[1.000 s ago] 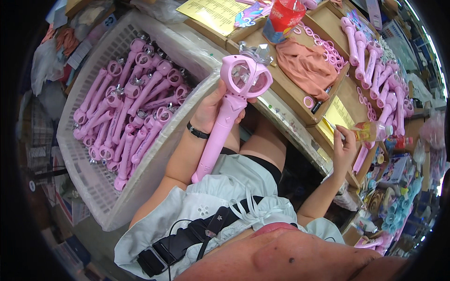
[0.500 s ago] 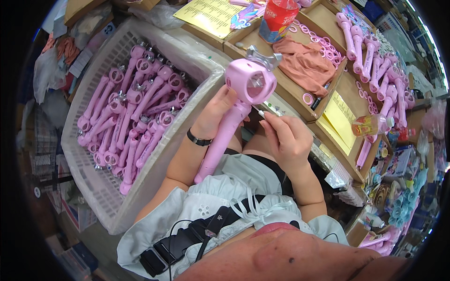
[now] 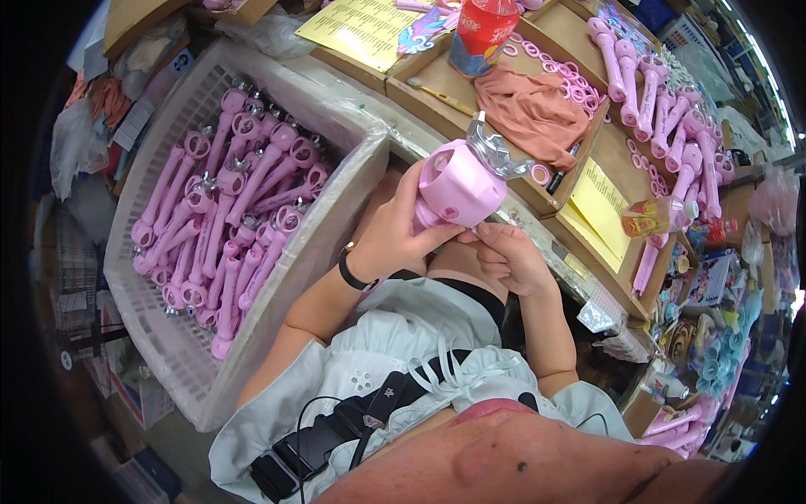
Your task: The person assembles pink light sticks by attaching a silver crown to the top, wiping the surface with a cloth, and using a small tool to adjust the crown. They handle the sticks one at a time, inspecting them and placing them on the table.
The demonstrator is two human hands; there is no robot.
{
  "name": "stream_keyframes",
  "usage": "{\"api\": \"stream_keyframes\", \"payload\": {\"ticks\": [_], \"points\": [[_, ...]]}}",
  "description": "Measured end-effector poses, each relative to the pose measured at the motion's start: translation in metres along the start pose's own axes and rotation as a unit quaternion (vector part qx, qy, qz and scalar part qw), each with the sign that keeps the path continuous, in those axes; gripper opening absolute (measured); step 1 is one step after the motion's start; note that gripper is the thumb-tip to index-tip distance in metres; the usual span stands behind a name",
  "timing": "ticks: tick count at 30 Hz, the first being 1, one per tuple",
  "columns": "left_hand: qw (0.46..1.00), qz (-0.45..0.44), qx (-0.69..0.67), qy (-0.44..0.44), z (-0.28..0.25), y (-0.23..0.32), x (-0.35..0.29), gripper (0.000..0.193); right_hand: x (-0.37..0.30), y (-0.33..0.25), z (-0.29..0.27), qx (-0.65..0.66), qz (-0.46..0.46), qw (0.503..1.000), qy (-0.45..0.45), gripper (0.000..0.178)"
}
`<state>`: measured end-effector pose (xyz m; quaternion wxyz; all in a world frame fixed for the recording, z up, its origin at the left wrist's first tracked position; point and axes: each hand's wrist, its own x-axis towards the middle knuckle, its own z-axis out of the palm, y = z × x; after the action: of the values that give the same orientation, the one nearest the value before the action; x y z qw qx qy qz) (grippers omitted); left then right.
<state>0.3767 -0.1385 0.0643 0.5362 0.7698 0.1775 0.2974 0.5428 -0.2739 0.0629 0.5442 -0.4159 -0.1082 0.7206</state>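
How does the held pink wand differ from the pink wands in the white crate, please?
The held wand is in the person's left grip; the crate wands lie heaped together. The held wand's handle is mostly hidden from view, whereas many crate wands show theirs plainly. Both are pink and show silver trim.

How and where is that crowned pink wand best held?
Probably low on the pink wand's head, coming from the left, as the left hand does: its broad, rounded side should fill a palm, while the pointed silver crown juts from the far end and the right hand is near the lower edge.
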Motion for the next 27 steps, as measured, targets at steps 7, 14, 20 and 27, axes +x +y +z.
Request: {"api": "stream_keyframes", "payload": {"ticks": [7,14,20,27], "points": [[1.000,-0.008,0.025,0.007,-0.001,0.000,-0.001,0.074,0.016,0.024,0.009,-0.355,-0.334,0.857,0.167,0.018],[0.998,-0.040,0.033,0.027,0.002,-0.001,-0.003,0.075,0.021,0.039,0.012,-0.558,-0.468,0.631,0.267,0.015],[0.998,0.002,0.052,0.022,0.001,0.003,-0.004,0.078,0.021,0.031,0.002,-0.099,-0.161,0.974,0.128,0.018],[0.997,0.013,0.064,0.041,0.001,0.004,-0.003,0.081,0.029,0.053,0.006,-0.391,-0.374,0.816,0.204,0.019]]}}
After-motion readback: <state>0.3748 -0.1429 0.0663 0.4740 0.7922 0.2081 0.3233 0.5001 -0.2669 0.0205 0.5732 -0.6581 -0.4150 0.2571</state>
